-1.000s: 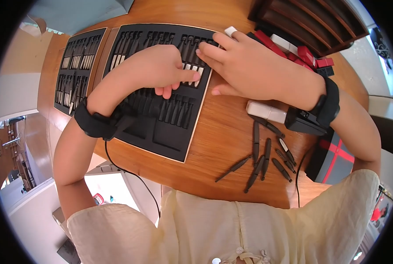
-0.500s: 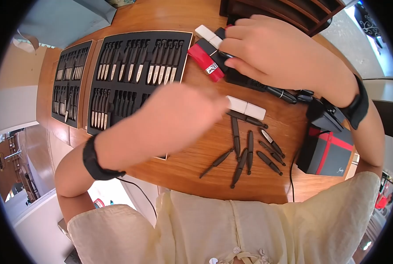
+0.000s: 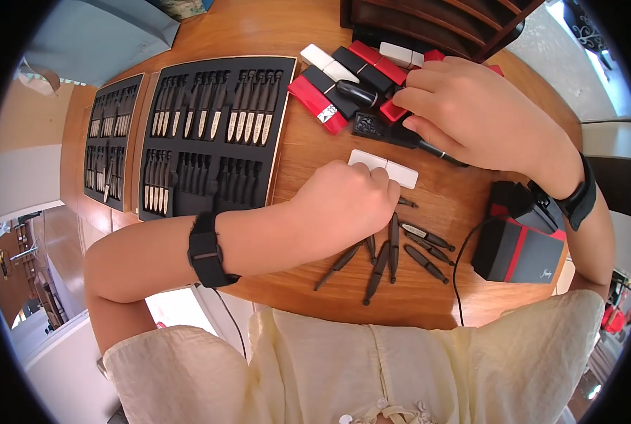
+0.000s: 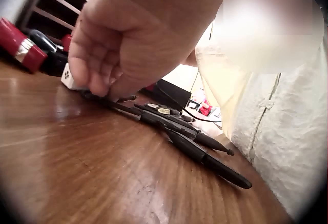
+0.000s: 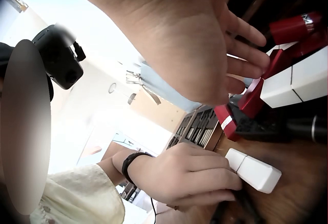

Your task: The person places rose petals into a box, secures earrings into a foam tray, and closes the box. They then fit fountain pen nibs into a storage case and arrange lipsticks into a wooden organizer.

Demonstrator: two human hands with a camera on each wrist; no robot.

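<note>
My left hand (image 3: 347,198) reaches in over the loose slim dark sticks (image 3: 377,272), with curled fingers. In the left wrist view its fingertips and thumb pinch the far end of one dark stick (image 4: 125,108); the fingers partly hide that end. A white lipstick-like tube (image 3: 404,174) lies right beside these knuckles. My right hand (image 3: 478,109) hovers over a pile of red, black and white lipstick-like tubes. Its fingers are extended and loose in the right wrist view, near a red tube (image 5: 271,62) and a white tube (image 5: 297,83).
A black slotted tray (image 3: 223,146) holds rows of similar sticks, some with pale tips. A second tray (image 3: 114,140) stands left of it. Behind the pile rises a brown wooden rack (image 3: 428,28). A dark grey box with red ribbon (image 3: 541,254) sits at the right, a cord nearby.
My left hand has left the tray and moved right and toward me, down to the loose sticks. My right hand has moved right, from the tray's edge to over the tube pile.
</note>
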